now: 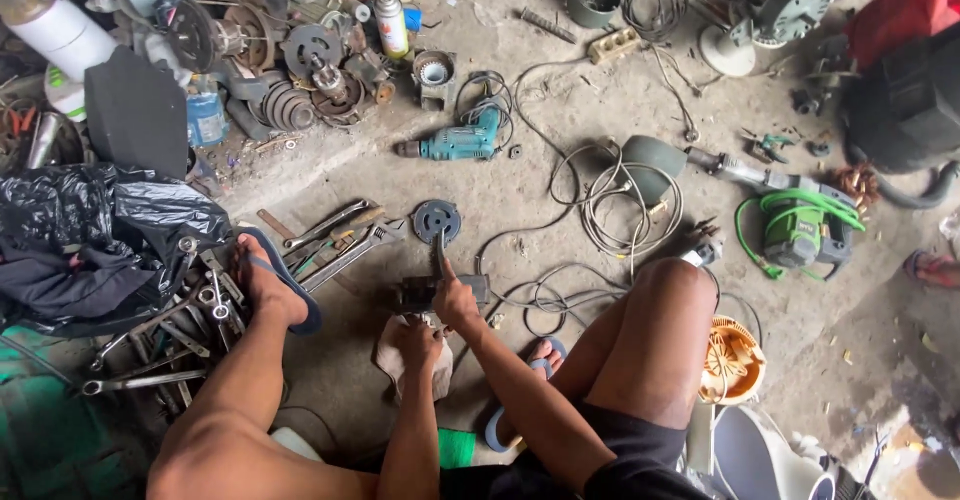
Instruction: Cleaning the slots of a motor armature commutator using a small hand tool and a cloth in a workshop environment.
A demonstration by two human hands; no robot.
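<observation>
We see a bare, stained concrete floor (500, 200). On it lie a teal power drill (458, 143), a round dark disc (437, 220), a row of wrenches (335, 238), loops of grey cable (625, 200), a green machine (800, 228), an orange fan cover (732, 362), a spray can (391, 23) and a black plastic bag (100, 225).

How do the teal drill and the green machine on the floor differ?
The teal drill lies up ahead of the hands, slim and pistol-shaped; the green machine sits far right, bulkier and boxy. The teal drill's cord is dark, the green machine's hose bright green. Both rest untouched on the concrete floor.
</observation>
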